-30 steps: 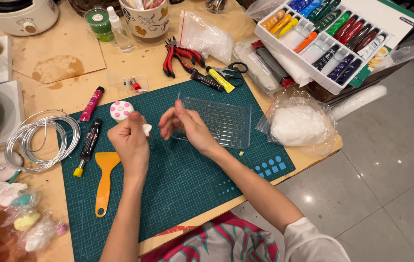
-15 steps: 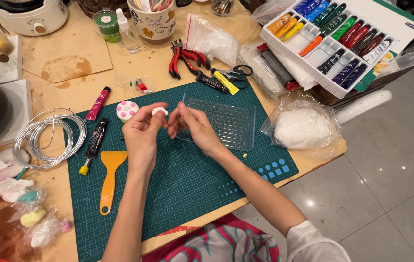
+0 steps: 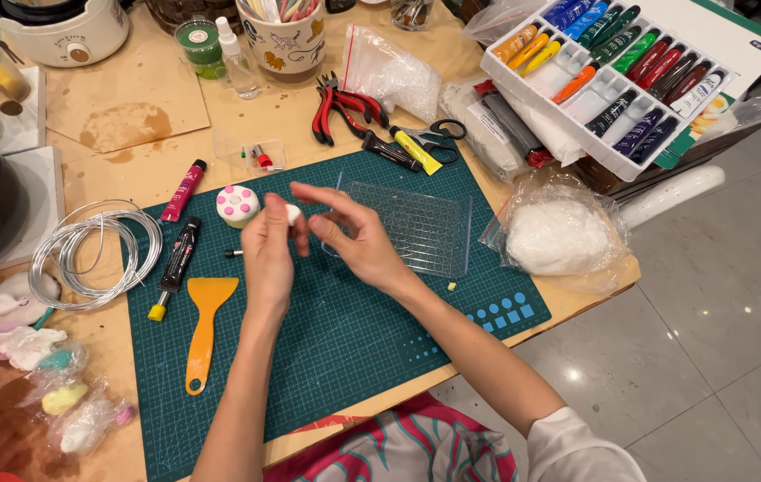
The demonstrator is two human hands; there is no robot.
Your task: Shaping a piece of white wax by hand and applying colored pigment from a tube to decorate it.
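My left hand (image 3: pixel 269 254) pinches a small white lump of clay (image 3: pixel 292 213) at its fingertips, above the green cutting mat (image 3: pixel 336 339). My right hand (image 3: pixel 349 234) is beside it with the fingers spread, its fingertips close to the lump. A small white clay cake with pink dots (image 3: pixel 237 205) sits on the mat just left of my left hand. A clear gridded plastic sheet (image 3: pixel 416 228) lies on the mat under and to the right of my right hand.
An orange scraper (image 3: pixel 204 326), a black paint tube (image 3: pixel 177 261), a pink tube (image 3: pixel 184 190) and a wire coil (image 3: pixel 95 253) lie left. A bag of white clay (image 3: pixel 559 236), a tray of paint tubes (image 3: pixel 612 76), red pliers (image 3: pixel 340 107) and scissors (image 3: pixel 434 134) lie behind and right.
Both hands stay over the mat's middle with the white lump between them. My right hand's fingers have spread and drawn slightly off the lump, which stays in my left hand.
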